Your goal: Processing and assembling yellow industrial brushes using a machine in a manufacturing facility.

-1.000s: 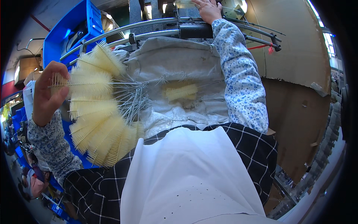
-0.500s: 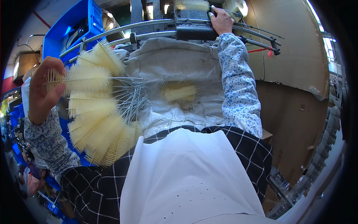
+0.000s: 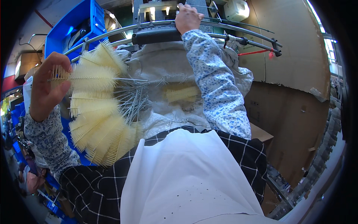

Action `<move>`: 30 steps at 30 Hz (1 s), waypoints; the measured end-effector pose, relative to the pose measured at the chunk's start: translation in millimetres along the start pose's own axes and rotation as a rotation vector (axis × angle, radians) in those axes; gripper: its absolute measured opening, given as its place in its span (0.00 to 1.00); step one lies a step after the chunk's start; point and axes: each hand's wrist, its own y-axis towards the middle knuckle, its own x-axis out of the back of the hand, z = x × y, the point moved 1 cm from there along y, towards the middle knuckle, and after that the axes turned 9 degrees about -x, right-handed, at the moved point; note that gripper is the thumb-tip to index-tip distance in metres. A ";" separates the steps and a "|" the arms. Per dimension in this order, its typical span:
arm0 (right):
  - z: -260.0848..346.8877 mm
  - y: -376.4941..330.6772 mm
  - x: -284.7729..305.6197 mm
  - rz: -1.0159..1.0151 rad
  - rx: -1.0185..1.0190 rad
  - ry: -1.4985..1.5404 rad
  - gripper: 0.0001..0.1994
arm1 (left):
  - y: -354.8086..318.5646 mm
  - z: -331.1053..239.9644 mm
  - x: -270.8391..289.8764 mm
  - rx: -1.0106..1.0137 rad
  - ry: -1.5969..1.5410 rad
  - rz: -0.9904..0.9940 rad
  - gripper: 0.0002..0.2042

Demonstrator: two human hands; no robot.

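Observation:
My left hand (image 3: 48, 87) grips a fanned bundle of pale yellow bottle brushes (image 3: 99, 112) by their bristle ends, their twisted wire stems (image 3: 132, 100) pointing right over a grey woven sack (image 3: 167, 71). One more yellow brush (image 3: 181, 93) lies in the sack. My right hand (image 3: 188, 16) reaches far forward, fingers closed on a thin wire piece at a grey machine (image 3: 164, 9), just above a black padded bar (image 3: 156, 35).
Curved metal rails (image 3: 242, 37) run across above the sack. A blue plastic crate (image 3: 74, 31) stands at the upper left. A brown cardboard wall (image 3: 294, 56) fills the right. My white apron (image 3: 186, 179) covers the lower middle.
My right hand has moved left and a little down along the rail toward the machine. My left hand and the brush bundle have stayed nearly in place.

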 end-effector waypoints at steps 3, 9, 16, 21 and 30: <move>-2.4 -3.8 -1.1 -0.213 0.081 0.010 0.11 | 4.6 -5.1 -1.6 0.001 -0.009 0.016 0.15; -49.2 5.5 16.5 -0.190 0.094 -0.021 0.11 | -5.5 0.7 5.5 0.014 0.071 0.027 0.14; -143.9 55.9 21.6 -0.023 0.111 -0.019 0.14 | -13.4 9.2 8.6 -0.036 0.101 0.007 0.14; -142.4 73.2 37.0 -0.028 0.020 -0.029 0.09 | 2.4 5.2 -6.8 -0.084 -0.014 0.059 0.13; -169.0 -12.9 150.0 0.637 0.108 0.229 0.19 | 21.3 8.4 -34.7 -0.123 -0.345 0.128 0.16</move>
